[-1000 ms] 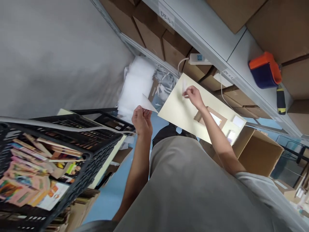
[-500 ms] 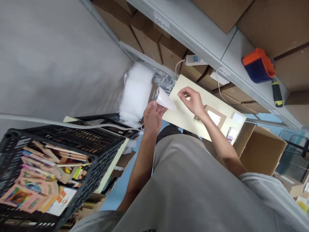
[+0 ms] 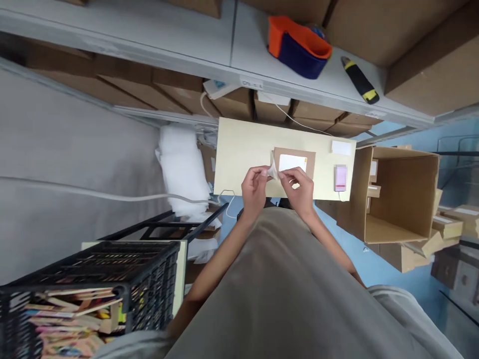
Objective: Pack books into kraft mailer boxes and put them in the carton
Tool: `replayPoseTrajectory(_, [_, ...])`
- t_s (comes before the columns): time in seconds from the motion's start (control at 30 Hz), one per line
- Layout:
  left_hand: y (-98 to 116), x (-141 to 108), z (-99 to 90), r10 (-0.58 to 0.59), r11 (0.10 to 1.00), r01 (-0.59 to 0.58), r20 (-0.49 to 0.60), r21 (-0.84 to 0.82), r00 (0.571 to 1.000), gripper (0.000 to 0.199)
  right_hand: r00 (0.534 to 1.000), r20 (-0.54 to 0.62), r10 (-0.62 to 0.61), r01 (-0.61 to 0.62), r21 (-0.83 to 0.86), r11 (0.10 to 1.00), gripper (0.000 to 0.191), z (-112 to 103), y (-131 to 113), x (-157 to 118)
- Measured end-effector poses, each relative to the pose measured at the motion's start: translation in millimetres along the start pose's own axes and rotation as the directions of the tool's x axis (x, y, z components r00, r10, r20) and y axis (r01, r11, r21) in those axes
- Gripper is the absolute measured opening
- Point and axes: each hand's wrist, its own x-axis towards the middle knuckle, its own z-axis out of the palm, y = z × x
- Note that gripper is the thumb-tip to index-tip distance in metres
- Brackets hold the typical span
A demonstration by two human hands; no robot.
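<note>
Our left hand (image 3: 255, 188) pinches a curled white slip (image 3: 273, 172) between thumb and fingers; our right hand (image 3: 300, 187) has its fingertips drawn together at the slip's right side, though we cannot tell whether they grip it. We judge the step in hand to be working the slip's edges with both sets of fingertips; the next move calls for a light, even pull that does not crease it. Taking the slip as our clock's centre and going left to right, we see the crate (image 3: 153, 289) at eight, white sheeting (image 3: 179, 164) at nine, then, on the cream table (image 3: 239, 144), the box (image 3: 311, 163) at two, just beside the slip, with its label (image 3: 292, 162) up, the phone (image 3: 340, 177) at three, and, beyond the table, the carton (image 3: 406, 189), also at three.
</note>
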Motion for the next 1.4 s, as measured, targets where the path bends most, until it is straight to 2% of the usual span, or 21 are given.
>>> replayPoseTrajectory(0.13, [-16, -16, 26.7, -0.072, 0.997, 0.068, 0.110, 0.040, 0.991, 0.055, 0.977, -0.090, 0.194, -0.187, 0.082, 0.979, 0.045, -47, 19, -12])
replayPoseTrajectory(0.23, [-28, -21, 40.4, -0.129, 0.991, 0.123, 0.128, 0.056, 0.983, 0.055, 0.950, -0.093, 0.298, -0.289, 0.101, 0.952, 0.056, -77, 33, -20])
replayPoseTrajectory(0.37, [-32, -26, 55.8, -0.016, 0.984, -0.003, 0.106, 0.178, 0.994, 0.052, 0.917, -0.002, 0.399, -0.391, 0.194, 0.900, 0.055, -102, 44, -21])
replayPoseTrajectory(0.47, [-28, -34, 66.9, 0.069, 0.967, -0.107, 0.164, 0.231, 0.984, 0.043, 0.894, 0.086, 0.441, -0.447, 0.261, 0.856, 0.053, -111, 47, -16])
replayPoseTrajectory(0.57, [-26, -43, 76.0, 0.156, 0.939, -0.218, 0.238, 0.267, 0.959, 0.032, 0.891, 0.118, 0.439, -0.453, 0.291, 0.842, 0.050, -118, 49, -13])
replayPoseTrajectory(0.67, [-27, -48, 82.1, 0.301, 0.845, -0.402, 0.306, 0.354, 0.903, 0.022, 0.890, 0.101, 0.444, -0.452, 0.304, 0.839, 0.047, -124, 50, -12])
replayPoseTrajectory(0.8, [-30, -52, 85.8, 0.475, 0.663, -0.631, 0.425, 0.403, 0.770, 0.013, 0.871, 0.066, 0.487, -0.482, 0.312, 0.819, 0.044, -133, 54, -11])
replayPoseTrajectory(0.93, [-36, -50, 86.2, 0.487, 0.549, -0.734, 0.561, 0.399, 0.669, 0.014, 0.850, 0.070, 0.522, -0.518, 0.297, 0.802, 0.040, -140, 59, -10])
replayPoseTrajectory(1.03, [-40, -49, 88.0, 0.474, 0.520, -0.760, 0.608, 0.391, 0.637, 0.014, 0.864, 0.023, 0.503, -0.493, 0.242, 0.836, 0.038, -142, 64, -10])
replayPoseTrajectory(1.13, [-40, -49, 91.1, 0.452, 0.543, -0.736, 0.598, 0.405, 0.662, 0.012, 0.920, -0.150, 0.362, -0.351, 0.096, 0.932, 0.036, -142, 69, -8])
replayPoseTrajectory(1.17, [-39, -49, 91.7, 0.445, 0.571, -0.711, 0.573, 0.411, 0.688, 0.012, 0.936, -0.205, 0.286, -0.286, 0.027, 0.958, 0.035, -142, 70, -6])
replayPoseTrajectory(1.23, [-39, -47, 91.1, 0.416, 0.665, -0.617, 0.477, 0.421, 0.774, 0.015, 0.962, -0.244, 0.124, -0.154, -0.108, 0.982, 0.033, -143, 72, -3])
replayPoseTrajectory(1.27, [-39, -45, 89.6, 0.382, 0.725, -0.543, 0.409, 0.423, 0.829, 0.017, 0.976, -0.213, 0.052, -0.089, -0.165, 0.982, 0.031, -143, 72, -2])
replayPoseTrajectory(1.33, [-42, -36, 84.2, 0.271, 0.836, -0.361, 0.260, 0.413, 0.927, 0.022, 0.995, -0.079, -0.054, 0.033, -0.244, 0.969, 0.028, -144, 70, 0])
replayPoseTrajectory(1.4, [-48, -23, 76.1, 0.153, 0.902, -0.194, 0.134, 0.385, 0.979, 0.025, 0.992, 0.076, -0.099, 0.116, -0.269, 0.956, 0.028, -143, 67, 1])
